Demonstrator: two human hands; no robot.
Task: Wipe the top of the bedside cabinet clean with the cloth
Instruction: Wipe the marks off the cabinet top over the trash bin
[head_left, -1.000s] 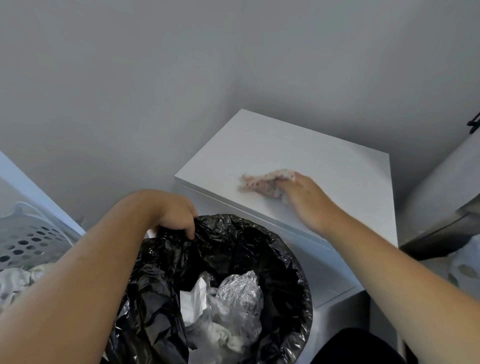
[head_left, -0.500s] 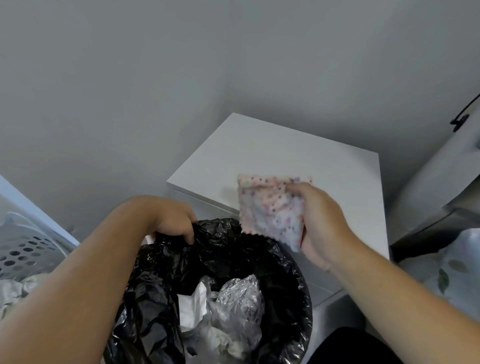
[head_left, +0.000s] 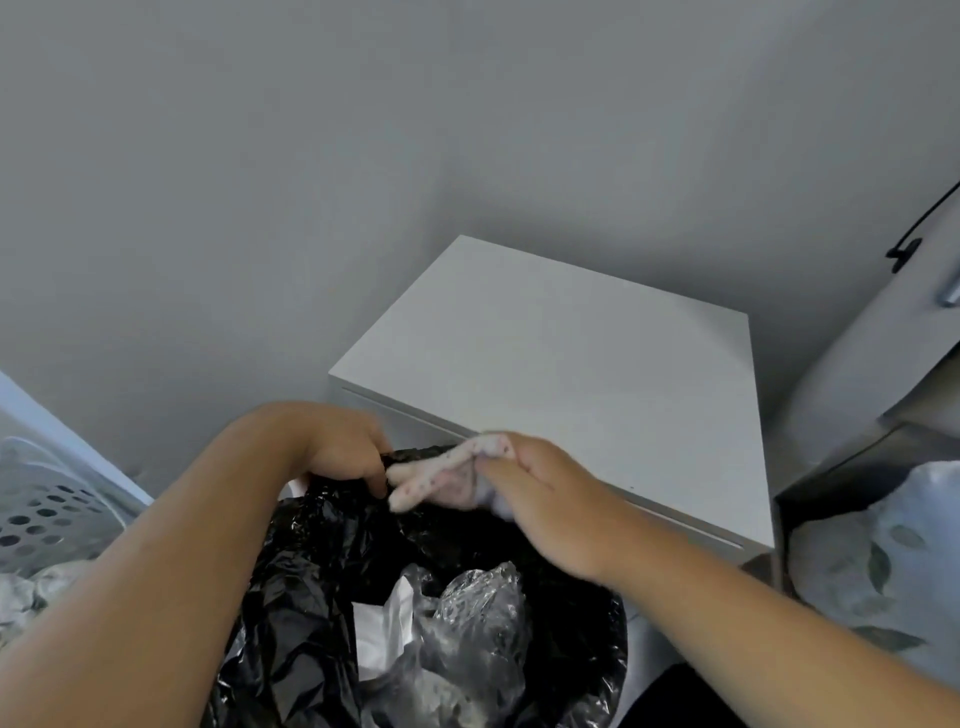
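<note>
R hand (head_left: 550, 512) is closed round the cloth (head_left: 441, 475), fingers curled over one end w/ the rest bunched and sticking out to the left, over the far rim of the bin bag (head_left: 311, 597). Cloth is pale pink w/ small dark speckles, held clear of the cabinet top (head_left: 571, 364), just in front of its near edge. L hand (head_left: 343, 447) pinches the black bin bag at its far-left rim, fingertips curled down into the plastic; cloth's free end sits just beside those fingers, contact can't tell. Bag is open below both hands, w/ crumpled clear plastic (head_left: 478, 613) and a white paper scrap (head_left: 379, 639) inside. Cabinet top is white and flat, set in the corner vs grey walls. Far left: a white perforated laundry basket (head_left: 36, 514) w/ fabric in it. Right edge: leaf-print bedding (head_left: 878, 566) beside the cabinet, and a black cord (head_left: 914, 228) hanging above.
</note>
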